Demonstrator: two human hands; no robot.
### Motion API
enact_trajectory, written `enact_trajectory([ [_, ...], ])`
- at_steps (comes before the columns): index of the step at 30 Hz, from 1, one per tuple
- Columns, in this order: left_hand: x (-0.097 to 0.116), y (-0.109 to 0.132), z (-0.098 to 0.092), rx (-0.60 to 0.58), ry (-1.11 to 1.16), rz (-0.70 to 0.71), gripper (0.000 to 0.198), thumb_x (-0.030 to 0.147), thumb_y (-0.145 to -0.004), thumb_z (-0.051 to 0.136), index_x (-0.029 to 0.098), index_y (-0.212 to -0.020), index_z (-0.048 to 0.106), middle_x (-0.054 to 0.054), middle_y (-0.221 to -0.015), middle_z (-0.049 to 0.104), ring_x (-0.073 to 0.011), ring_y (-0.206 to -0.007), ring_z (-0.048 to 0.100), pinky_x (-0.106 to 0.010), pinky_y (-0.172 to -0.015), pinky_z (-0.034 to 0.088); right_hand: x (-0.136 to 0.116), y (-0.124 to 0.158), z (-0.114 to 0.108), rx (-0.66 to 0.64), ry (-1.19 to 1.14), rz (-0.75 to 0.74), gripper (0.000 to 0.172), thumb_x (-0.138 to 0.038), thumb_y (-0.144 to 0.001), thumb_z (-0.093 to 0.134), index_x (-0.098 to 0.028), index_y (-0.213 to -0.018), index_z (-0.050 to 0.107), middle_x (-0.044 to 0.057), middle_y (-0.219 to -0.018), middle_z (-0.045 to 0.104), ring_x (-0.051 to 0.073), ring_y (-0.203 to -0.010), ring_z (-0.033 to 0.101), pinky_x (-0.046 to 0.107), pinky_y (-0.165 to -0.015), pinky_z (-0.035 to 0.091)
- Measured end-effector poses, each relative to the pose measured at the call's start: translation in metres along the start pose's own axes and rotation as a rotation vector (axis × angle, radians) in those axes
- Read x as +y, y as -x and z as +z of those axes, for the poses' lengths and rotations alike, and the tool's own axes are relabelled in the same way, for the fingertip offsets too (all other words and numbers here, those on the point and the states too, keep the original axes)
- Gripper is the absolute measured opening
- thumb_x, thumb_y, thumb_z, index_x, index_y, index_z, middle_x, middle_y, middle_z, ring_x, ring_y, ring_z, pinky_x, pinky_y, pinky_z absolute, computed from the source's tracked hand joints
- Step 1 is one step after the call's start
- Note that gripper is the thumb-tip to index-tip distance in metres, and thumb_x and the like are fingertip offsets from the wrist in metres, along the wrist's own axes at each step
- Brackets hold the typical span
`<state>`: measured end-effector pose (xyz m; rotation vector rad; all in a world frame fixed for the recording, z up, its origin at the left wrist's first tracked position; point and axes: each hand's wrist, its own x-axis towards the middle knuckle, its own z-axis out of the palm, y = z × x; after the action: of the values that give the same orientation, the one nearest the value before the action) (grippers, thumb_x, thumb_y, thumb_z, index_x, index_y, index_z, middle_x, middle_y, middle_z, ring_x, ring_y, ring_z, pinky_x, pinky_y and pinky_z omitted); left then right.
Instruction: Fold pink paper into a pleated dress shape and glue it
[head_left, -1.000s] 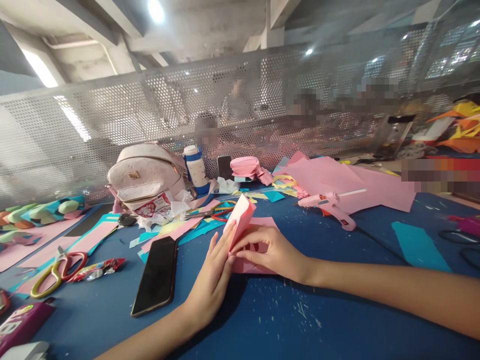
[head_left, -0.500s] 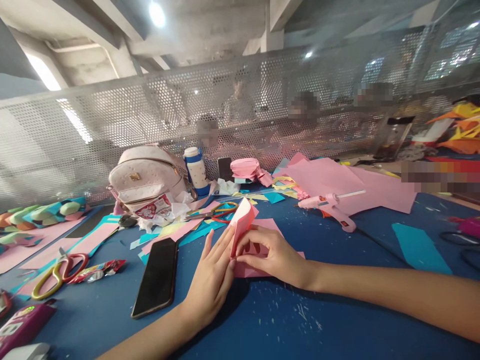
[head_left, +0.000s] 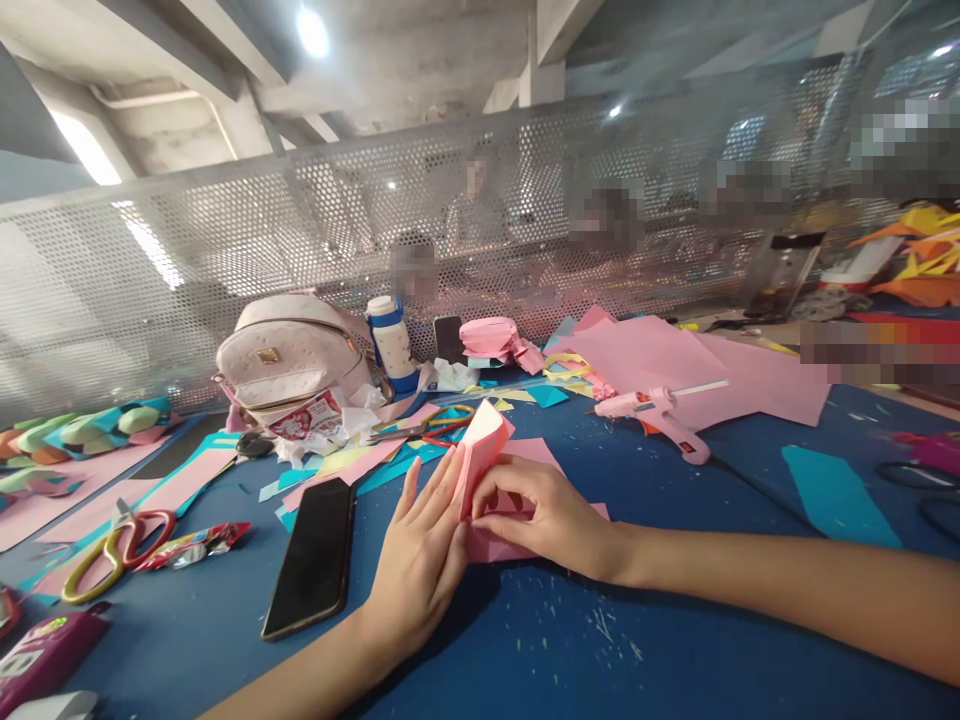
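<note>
A folded piece of pink paper (head_left: pixel 481 447) stands upright between my two hands, its top edges curling apart. My left hand (head_left: pixel 426 545) lies along its left side, fingers stretched and thumb near the bottom fold, holding it. From the right, my right hand (head_left: pixel 551 510) pinches the lower part of the fold with thumb and bent fingers. The exact contact of the fingertips is partly hidden. Beneath the hands lies a flat sheet of pink paper (head_left: pixel 541 455) on the blue table (head_left: pixel 540 650). A black phone (head_left: pixel 311 560) rests just left of my left hand.
To the right lie a pink glue gun (head_left: pixel 660 415) with its cord and a blue paper piece (head_left: pixel 840 495). Scissors (head_left: pixel 120 545) and a candy wrapper (head_left: pixel 193 546) are at left. Behind stand a backpack (head_left: pixel 300 350), a bottle (head_left: pixel 391 345) and a perforated metal screen (head_left: pixel 300 220).
The hands and the folded pink paper hold nearly the same place. The fold's top leans open slightly more, and the view has shifted a little.
</note>
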<state>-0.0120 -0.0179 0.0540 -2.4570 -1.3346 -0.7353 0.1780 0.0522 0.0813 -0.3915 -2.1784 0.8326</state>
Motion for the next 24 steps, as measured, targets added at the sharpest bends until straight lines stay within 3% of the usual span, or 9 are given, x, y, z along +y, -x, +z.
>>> enact_trajectory([
  [8, -0.002, 0.0, 0.001, 0.048, -0.021, 0.025, 0.059, 0.007, -0.096, 0.03, 0.015, -0.153, 0.017, -0.012, -0.157, 0.029, -0.0254, -0.148, 0.014, -0.054, -0.119, 0.007, 0.0, 0.002, 0.003, -0.003, 0.01, 0.028, 0.013, -0.009, -0.079, 0.07, -0.02, -0.083, 0.065, -0.003, -0.081, 0.068, 0.01, -0.075, 0.058, 0.021, -0.07, 0.044],
  [16, 0.0, 0.0, 0.0, 0.123, 0.238, -0.149, 0.059, 0.031, -0.101, 0.036, 0.022, -0.154, 0.011, -0.01, -0.161, 0.015, -0.0261, -0.147, 0.015, -0.05, -0.119, 0.011, -0.002, -0.009, -0.005, 0.151, -0.203, 0.105, 0.008, -0.022, -0.084, 0.069, -0.02, -0.083, 0.061, -0.003, -0.079, 0.062, 0.009, -0.067, 0.052, 0.022, -0.063, 0.043],
  [19, 0.0, 0.002, 0.001, 0.131, 0.327, -0.203, 0.057, 0.029, -0.101, 0.037, 0.027, -0.153, 0.015, -0.007, -0.161, 0.016, -0.0244, -0.147, 0.016, -0.049, -0.12, 0.01, -0.002, -0.007, -0.003, 0.185, -0.288, 0.116, 0.011, -0.023, -0.084, 0.07, -0.02, -0.085, 0.059, -0.003, -0.081, 0.06, 0.009, -0.066, 0.05, 0.021, -0.063, 0.043],
  [24, 0.001, 0.003, 0.003, 0.096, 0.397, -0.233, 0.055, 0.024, -0.102, 0.034, 0.031, -0.153, 0.016, -0.004, -0.161, 0.015, -0.0219, -0.148, 0.014, -0.05, -0.12, 0.01, -0.003, -0.005, 0.004, 0.128, -0.423, 0.19, 0.014, -0.025, -0.082, 0.07, -0.019, -0.088, 0.059, -0.002, -0.086, 0.06, 0.01, -0.076, 0.056, 0.023, -0.072, 0.048],
])
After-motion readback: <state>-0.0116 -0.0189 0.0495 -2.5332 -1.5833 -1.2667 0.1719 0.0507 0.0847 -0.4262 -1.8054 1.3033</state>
